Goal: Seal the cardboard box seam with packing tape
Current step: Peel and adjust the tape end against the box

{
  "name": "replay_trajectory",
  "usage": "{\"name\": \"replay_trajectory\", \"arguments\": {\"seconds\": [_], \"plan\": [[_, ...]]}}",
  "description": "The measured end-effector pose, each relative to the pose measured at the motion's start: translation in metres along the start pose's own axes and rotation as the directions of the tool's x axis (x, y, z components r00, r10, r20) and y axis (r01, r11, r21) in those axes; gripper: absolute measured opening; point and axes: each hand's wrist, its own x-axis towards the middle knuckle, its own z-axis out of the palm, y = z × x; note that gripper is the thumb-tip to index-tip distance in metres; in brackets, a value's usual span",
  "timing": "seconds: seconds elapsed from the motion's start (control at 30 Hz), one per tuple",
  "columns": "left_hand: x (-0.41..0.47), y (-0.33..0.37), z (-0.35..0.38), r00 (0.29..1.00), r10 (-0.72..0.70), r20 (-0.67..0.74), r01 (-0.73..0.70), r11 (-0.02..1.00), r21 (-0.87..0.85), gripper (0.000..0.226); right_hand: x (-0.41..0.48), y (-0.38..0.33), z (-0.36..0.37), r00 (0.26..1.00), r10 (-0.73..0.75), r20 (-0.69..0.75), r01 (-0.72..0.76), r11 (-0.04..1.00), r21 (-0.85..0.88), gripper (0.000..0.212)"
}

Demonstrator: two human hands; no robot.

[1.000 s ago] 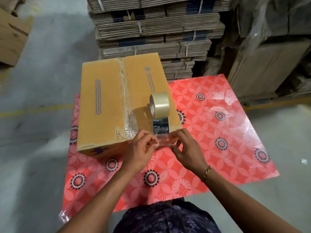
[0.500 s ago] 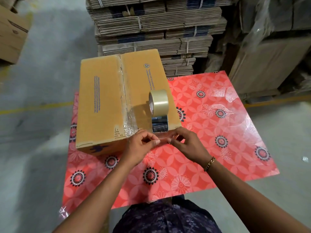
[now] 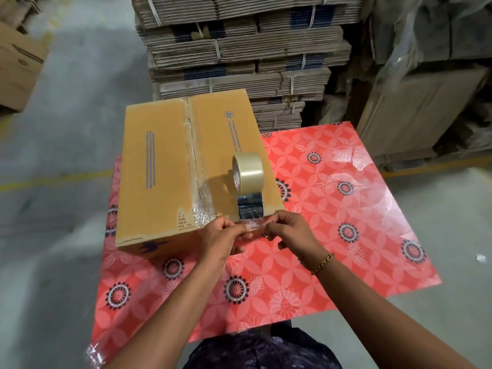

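Observation:
A closed cardboard box [image 3: 159, 166] lies on a red flowered table [image 3: 332, 209]. Clear tape runs along its centre seam [image 3: 193, 161], crinkled at the near end. A roll of clear packing tape [image 3: 248, 171] stands upright on the box's right flap, with a strip [image 3: 250, 211] pulled down from it toward me. My left hand [image 3: 222, 235] and my right hand [image 3: 290, 233] pinch the free end of that strip between their fingertips, just past the box's near edge.
Tall stacks of flattened cardboard [image 3: 239, 43] stand behind the table. Wrapped cartons [image 3: 426, 97] fill the right side, and another carton [image 3: 18, 65] sits at the far left on the grey floor. A yellow floor line [image 3: 53, 179] passes under the table.
Both hands have stayed at the box's near edge on the tape end. The pulled strip looks slightly longer, and my fingers have shifted on it.

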Motion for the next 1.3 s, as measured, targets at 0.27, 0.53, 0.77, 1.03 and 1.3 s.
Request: {"name": "replay_trajectory", "arguments": {"seconds": [0.27, 0.53, 0.77, 1.03, 1.3], "plan": [[-0.006, 0.006, 0.0, 1.0, 0.015, 0.025, -0.014, 0.999, -0.047, 0.033, -0.011, 0.0, 0.01, 0.988, 0.139, -0.065, -0.12, 0.963, 0.243, 0.024], [-0.009, 0.007, 0.003, 0.999, 0.028, 0.037, -0.028, 0.999, -0.018, 0.03, -0.009, 0.007, 0.024, 0.997, 0.022, -0.069, -0.011, 0.987, 0.158, 0.018], [-0.02, -0.008, 0.014, 1.0, 0.023, -0.003, -0.023, 0.997, -0.079, 0.028, -0.006, 0.01, 0.022, 0.997, 0.062, -0.051, -0.049, 0.974, 0.22, 0.014], [-0.016, -0.007, 0.015, 0.998, -0.016, 0.067, 0.024, 0.991, -0.128, 0.008, 0.0, 0.007, 0.015, 0.995, 0.099, 0.009, -0.098, 0.972, 0.213, 0.014], [-0.01, -0.011, 0.013, 0.992, 0.017, 0.124, 0.0, 0.991, -0.132, 0.013, 0.007, 0.004, 0.001, 0.985, 0.091, 0.145, -0.116, 0.979, 0.168, 0.017]]}}
